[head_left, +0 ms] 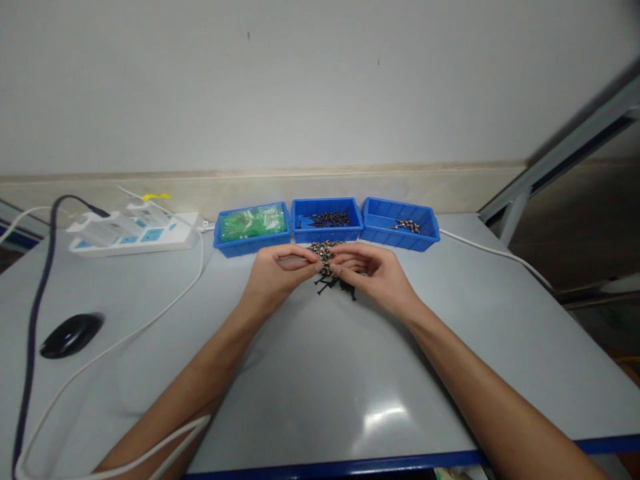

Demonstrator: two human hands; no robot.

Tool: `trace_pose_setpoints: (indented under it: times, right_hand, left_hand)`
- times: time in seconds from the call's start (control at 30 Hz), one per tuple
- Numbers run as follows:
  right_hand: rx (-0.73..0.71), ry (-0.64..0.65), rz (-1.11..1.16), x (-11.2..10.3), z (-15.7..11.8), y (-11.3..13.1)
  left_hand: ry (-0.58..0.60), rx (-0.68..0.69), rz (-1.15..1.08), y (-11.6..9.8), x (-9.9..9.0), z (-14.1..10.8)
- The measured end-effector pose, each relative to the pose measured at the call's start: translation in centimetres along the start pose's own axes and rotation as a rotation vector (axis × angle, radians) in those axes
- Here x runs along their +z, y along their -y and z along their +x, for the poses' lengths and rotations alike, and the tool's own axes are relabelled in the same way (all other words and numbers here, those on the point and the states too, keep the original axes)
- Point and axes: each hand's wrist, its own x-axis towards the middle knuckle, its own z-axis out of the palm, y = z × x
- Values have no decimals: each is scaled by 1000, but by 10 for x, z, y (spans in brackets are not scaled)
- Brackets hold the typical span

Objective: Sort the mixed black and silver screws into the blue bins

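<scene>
A mixed pile of silver and black screws [327, 285] lies on the grey table in front of the middle bin. My left hand [280, 272] is at the pile's left side, thumb and forefinger closed in a pinch. From the right, my right hand [375, 270] reaches to the same pile with its thumb and fingers also pinched together. The fingertips of both hands nearly meet over the silver screws. Whatever sits between them is too small to make out.
Behind the pile stand three blue bins: the left bin [253, 249] with green-and-clear plastic packets, the middle bin [327, 233] with dark screws, the right bin [385, 237] with a few silver pieces. A power strip [135, 243], cables and a black mouse [71, 335] are at left.
</scene>
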Motion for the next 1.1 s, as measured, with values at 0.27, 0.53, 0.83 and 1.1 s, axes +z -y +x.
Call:
trace_pose_setpoints:
  times: [0.27, 0.53, 0.83, 1.1]
  right_hand:
    - [143, 22, 123, -3, 1, 3]
    - [222, 99, 267, -5, 1, 6]
    - [92, -351, 263, -5, 7, 0]
    - [-58, -704, 157, -18, 13, -9]
  left_hand:
    - [28, -8, -9, -2, 2, -2]
    - [77, -26, -53, -2, 4, -2]
    - [60, 461, 636, 12, -5, 5]
    - [154, 560, 1106, 27, -13, 10]
